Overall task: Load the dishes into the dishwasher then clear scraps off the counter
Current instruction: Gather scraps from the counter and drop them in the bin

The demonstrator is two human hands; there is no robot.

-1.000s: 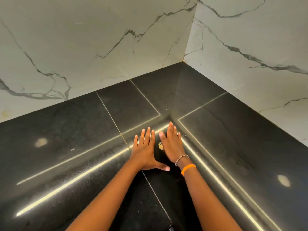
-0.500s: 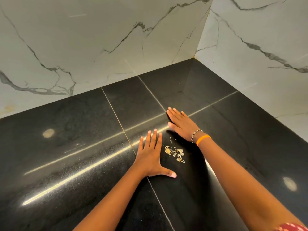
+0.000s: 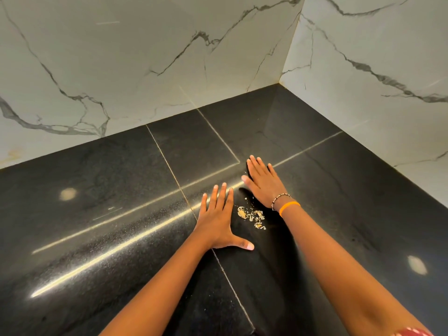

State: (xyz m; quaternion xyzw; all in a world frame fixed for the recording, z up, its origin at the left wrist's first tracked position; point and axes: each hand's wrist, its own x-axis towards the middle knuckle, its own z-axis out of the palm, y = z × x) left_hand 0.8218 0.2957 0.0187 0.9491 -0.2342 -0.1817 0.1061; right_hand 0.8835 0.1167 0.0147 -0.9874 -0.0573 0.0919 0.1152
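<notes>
head | scraps (image 3: 252, 217) between left hand (image 3: 216, 223) — right hand (image 3: 263, 184) | both flat, holding nothing

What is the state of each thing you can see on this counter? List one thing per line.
Left hand: open, flat on the counter.
Right hand: open, fingers straight, on the counter.
Scraps: small loose pile between the hands, not yet cleared.
Counter: black, glossy.

One head-worn view — close, angled down at the counter (image 3: 97, 202) corner.
</notes>
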